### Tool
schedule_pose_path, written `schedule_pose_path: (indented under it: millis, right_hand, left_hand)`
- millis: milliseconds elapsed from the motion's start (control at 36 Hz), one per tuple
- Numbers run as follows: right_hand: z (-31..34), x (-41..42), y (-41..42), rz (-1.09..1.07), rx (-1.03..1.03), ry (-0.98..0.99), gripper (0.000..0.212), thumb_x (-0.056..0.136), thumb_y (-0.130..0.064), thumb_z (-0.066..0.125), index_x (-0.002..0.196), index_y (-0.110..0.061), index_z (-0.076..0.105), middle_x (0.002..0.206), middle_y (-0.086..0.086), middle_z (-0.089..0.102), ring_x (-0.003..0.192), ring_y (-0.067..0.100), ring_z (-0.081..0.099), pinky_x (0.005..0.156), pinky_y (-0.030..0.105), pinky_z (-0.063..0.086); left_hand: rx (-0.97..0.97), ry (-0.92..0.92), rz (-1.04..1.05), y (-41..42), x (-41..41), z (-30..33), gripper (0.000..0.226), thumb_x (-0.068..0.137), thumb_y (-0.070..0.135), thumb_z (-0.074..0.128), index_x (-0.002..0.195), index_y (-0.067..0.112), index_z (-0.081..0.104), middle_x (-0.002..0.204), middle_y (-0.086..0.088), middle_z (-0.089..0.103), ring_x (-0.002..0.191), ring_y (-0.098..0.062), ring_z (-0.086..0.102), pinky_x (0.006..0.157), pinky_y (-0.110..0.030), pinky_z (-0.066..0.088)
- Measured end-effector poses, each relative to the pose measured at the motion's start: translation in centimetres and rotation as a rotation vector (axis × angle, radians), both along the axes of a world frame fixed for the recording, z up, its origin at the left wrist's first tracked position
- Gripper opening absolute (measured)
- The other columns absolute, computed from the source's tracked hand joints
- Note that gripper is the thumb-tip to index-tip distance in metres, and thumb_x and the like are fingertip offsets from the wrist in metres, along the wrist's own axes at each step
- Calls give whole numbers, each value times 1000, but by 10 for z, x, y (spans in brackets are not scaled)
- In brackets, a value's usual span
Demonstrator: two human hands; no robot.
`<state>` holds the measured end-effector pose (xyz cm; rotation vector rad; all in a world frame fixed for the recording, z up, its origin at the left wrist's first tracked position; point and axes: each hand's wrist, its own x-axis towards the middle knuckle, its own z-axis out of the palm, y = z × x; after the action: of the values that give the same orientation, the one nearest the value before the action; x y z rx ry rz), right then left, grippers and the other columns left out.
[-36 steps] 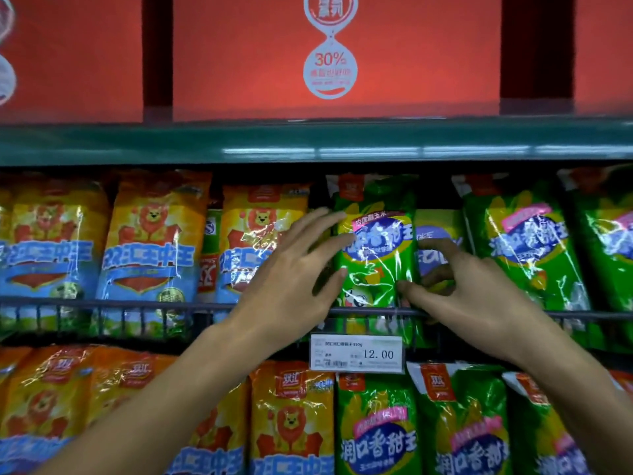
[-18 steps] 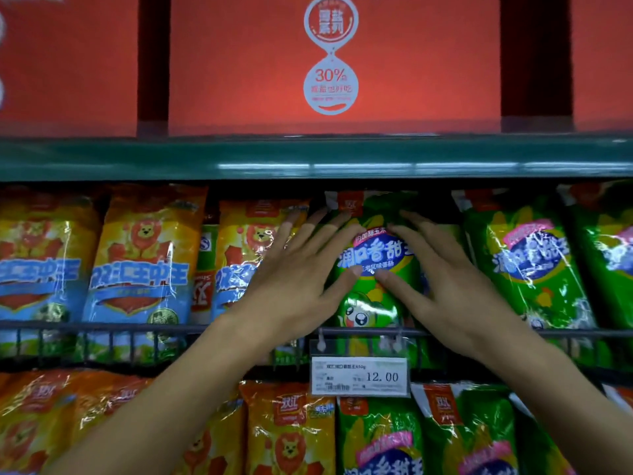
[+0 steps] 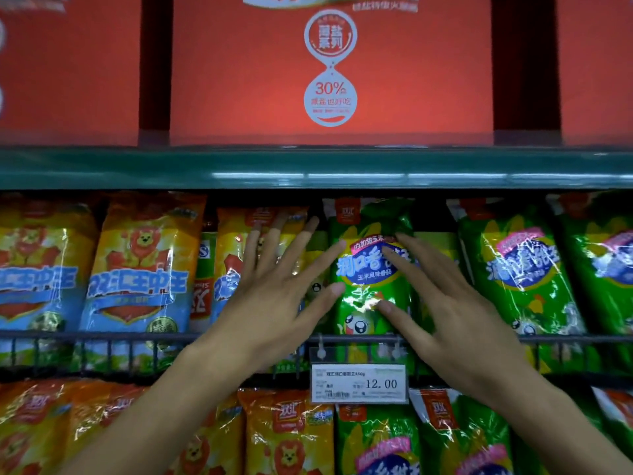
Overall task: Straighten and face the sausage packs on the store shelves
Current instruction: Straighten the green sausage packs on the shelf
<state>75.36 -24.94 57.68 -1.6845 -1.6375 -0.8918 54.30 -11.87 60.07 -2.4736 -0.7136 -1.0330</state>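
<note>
Both hands flat against a green sausage pack on the upper shelf.

The left hand (image 3: 270, 303) and right hand (image 3: 442, 303), fingers straight and gripping nothing, flank the green pack (image 3: 368, 275), probably to square it label-forward. It stands upright behind the wire rail (image 3: 102, 335), above the price tag (image 3: 358, 383). Neighbouring packs crowd both sides; the shelf edge (image 3: 308, 169) above limits lifting.

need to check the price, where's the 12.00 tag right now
In the head view the 12.00 price tag hangs from the wire shelf rail, low and centre, directly below the green sausage pack between both hands.
</note>
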Motion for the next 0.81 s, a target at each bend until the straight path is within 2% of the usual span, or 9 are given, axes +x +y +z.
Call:
schedule_pose_path:
  millis: [139, 194, 278, 333, 389, 472, 528, 639, 806]
  right_hand:
    - [-4, -3, 0, -21, 24, -28, 69, 95, -76, 18, 157, -54, -4, 165, -30, -12, 153, -4, -8, 114, 28, 20]
    - [-5, -6, -2, -34, 51, -4, 68, 97, -76, 22, 157, -54, 1, 165, -30, -6, 149, -4, 15, 103, 29, 40]
    - [-2, -9, -6, -30, 96, 153, 66, 94, -73, 33, 155, -53, 18, 159, -20, 19, 111, 8, 60, 76, 37, 57]
    - [-1, -7, -7, -2, 86, 252, 67, 90, -72, 36, 153, -55, 21, 150, -9, 39, 104, 19, 65, 83, 44, 56]
    - [1, -6, -6, 16, 48, 308, 71, 87, -73, 39, 153, -55, 19, 122, -3, 67, 89, 15, 68, 82, 43, 56]
    - [4, -3, -5, 21, -37, 336, 76, 85, -73, 41, 154, -55, 13, 76, -4, 73, 57, 9, 63, 62, 37, 55]
    - [6, 0, -6, 47, -70, 361, 76, 85, -72, 42, 153, -57, 12, 68, 0, 71, 52, 12, 61, 56, 31, 50]
    - [11, 5, -9, 139, -112, 435, 77, 82, -67, 50, 151, -62, 15, 97, -12, 75, 81, 4, 71, 72, 17, 50]
    - [13, 1, -3, 239, -22, 479, 68, 85, -55, 61, 143, -66, 28, 91, -15, 77, 83, 9, 74, 76, 31, 55]
  left_hand:
    - [-30, -2, -18, -1, 2, -1, 57, 92, 76, -7, 145, 65, -23, 161, 18, -34, 142, -17, -47, 115, -43, -33]
    - [-31, -9, -14, 1, 2, -2, 61, 90, 75, -8, 148, 62, -21, 164, 16, -31, 144, -18, -45, 118, -46, -29]
    - [16, -19, -30, 0, -1, -6, 66, 93, 72, -6, 156, 52, -14, 168, 14, -24, 146, -14, -41, 120, -47, -25]
    - [47, -34, -64, 1, -3, -7, 68, 97, 68, 2, 161, 44, 3, 171, 10, -2, 153, -14, -28, 122, -47, -19]
    - [56, -77, -111, 3, -5, -9, 65, 101, 63, 13, 160, 36, 24, 162, 9, 28, 156, -18, -10, 125, -44, -12]
    - [57, -103, -158, -1, -7, -11, 58, 104, 59, 25, 157, 39, 31, 145, 12, 52, 156, -19, -9, 125, -32, -15]
    - [14, -51, -178, -7, -9, -11, 58, 103, 61, 25, 159, 46, 20, 150, 17, 48, 151, -13, -30, 117, -24, -23]
    - [-94, 79, -194, -15, -14, -7, 63, 104, 61, 25, 160, 48, -2, 164, 23, 5, 133, -6, -56, 110, -27, -22]
    - [-130, 81, -174, -16, -13, -7, 63, 107, 53, 22, 161, 41, -10, 165, 21, -24, 131, -7, -57, 122, -42, -11]
